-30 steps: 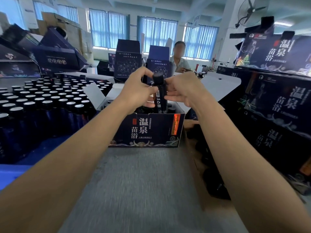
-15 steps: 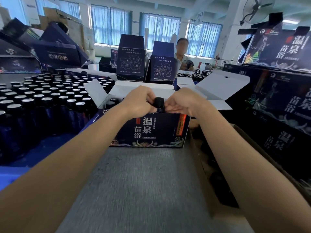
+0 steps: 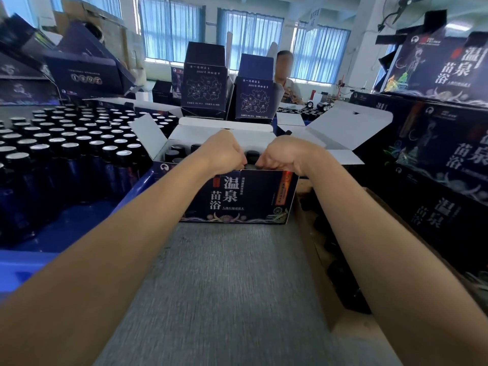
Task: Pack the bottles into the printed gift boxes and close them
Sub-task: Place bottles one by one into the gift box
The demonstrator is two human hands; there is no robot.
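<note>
grey worktop (image 3: 224,273), left hand (image 3: 224,151) and right hand (image 3: 285,157) both clamp the upright bottle (image 3: 252,155) between them, cap-deep in the open gift box (image 3: 250,199)

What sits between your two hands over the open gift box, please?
In the head view, a dark-capped bottle stands between the left hand and right hand, both pinching it.

Pretty bright overall, daylight pouring through the blue-curtained windows (image 3: 169,30) at the back and blowing them out a bit. Wide-angle lens bends the edges hard, the forearms (image 3: 79,286) look stretched and soft, and the bottle caps (image 3: 70,146) catch white glare.
</note>
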